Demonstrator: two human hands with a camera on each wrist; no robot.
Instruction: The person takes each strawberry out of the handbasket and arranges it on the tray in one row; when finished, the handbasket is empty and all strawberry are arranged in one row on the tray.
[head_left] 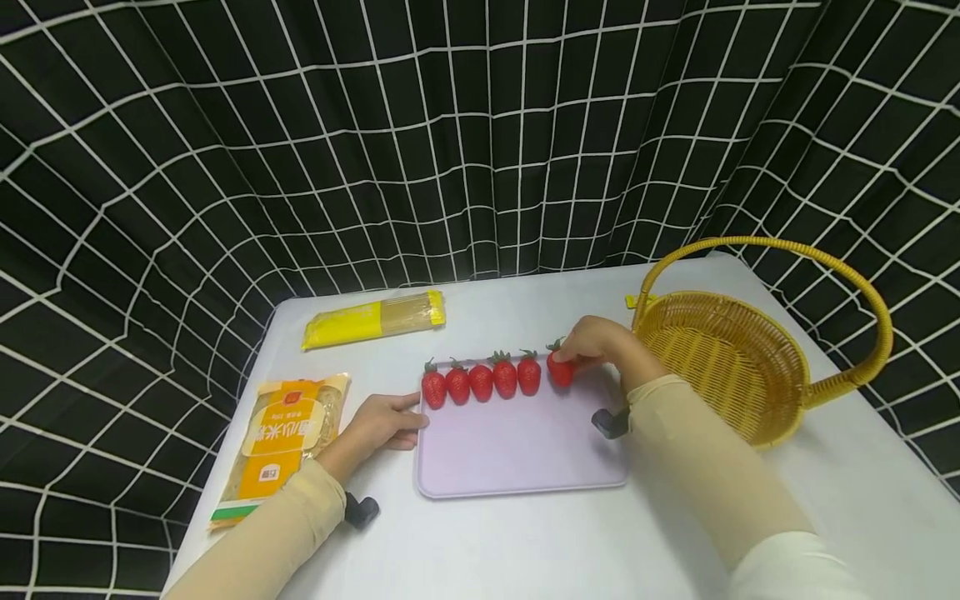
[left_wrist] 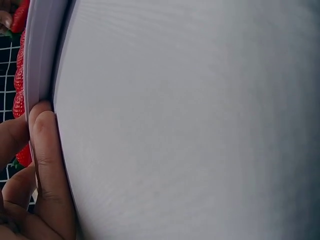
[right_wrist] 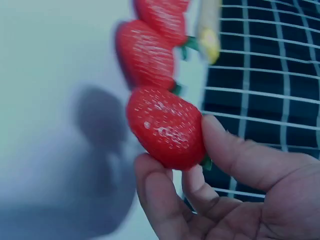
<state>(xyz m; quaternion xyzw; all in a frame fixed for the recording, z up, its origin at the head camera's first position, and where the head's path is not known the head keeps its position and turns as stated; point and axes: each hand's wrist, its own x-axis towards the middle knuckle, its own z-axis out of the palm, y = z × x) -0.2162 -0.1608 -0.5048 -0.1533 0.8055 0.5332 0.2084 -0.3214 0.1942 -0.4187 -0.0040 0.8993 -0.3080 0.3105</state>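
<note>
A light purple tray (head_left: 517, 450) lies on the white table, with several red strawberries (head_left: 482, 382) in a row along its far edge, green leaves pointing away. My right hand (head_left: 600, 343) pinches one more strawberry (right_wrist: 166, 129) between thumb and fingers, just right of the row; its shadow falls on the tray. At the tray's left edge is my left hand (head_left: 382, 423). In the left wrist view its thumb and fingers (left_wrist: 47, 155) grip the tray's rim from above and below.
A yellow wicker basket (head_left: 780, 350) with a tall handle stands to the right. An orange noodle package (head_left: 281, 433) lies on the left, a yellow noodle packet (head_left: 375, 320) at the back. Behind the table hangs a black curtain (head_left: 450, 150) with white grid lines.
</note>
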